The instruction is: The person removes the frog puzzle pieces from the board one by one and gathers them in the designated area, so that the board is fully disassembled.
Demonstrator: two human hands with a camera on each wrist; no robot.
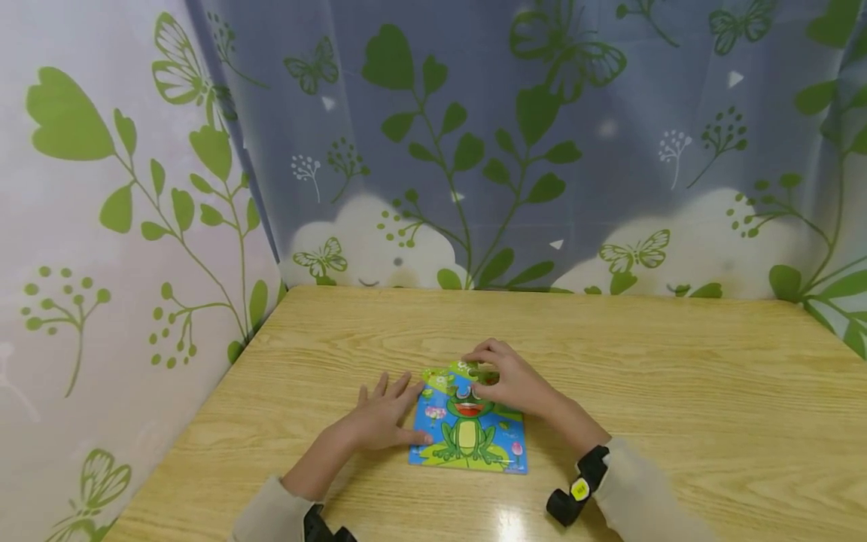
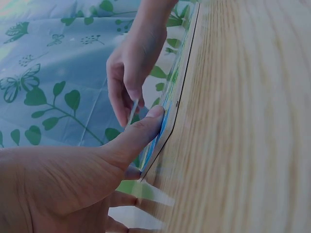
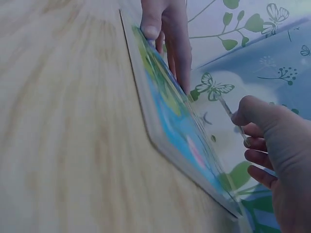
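A leafy, butterfly-printed cloth (image 1: 603,173) hangs from 9 through 12 to 3 o'clock around the scene, and in front of it spreads the wood-grained bench (image 1: 677,391). On the bench, towards 6 o'clock of the head view, the frog puzzle (image 1: 467,433) lies flat, its picture the right way up for the person. At the puzzle's 9 o'clock is the left hand (image 1: 375,420), its grip spread, the thumb resting on the puzzle's edge at 8 o'clock. The right hand (image 1: 515,385) reaches in from 4 o'clock to hang over the puzzle's 2 o'clock, its grip pinching a thin puzzle piece (image 2: 131,114) on edge, tilted above the surface near 1 o'clock. The step in hand looks like fitting or lifting out that piece while the left hand steadies the puzzle; I cannot tell which, since the right hand hides the spot beneath. If it is going in, the next move calls for tipping the piece flat, lining up its edges and pressing it down at 1 o'clock
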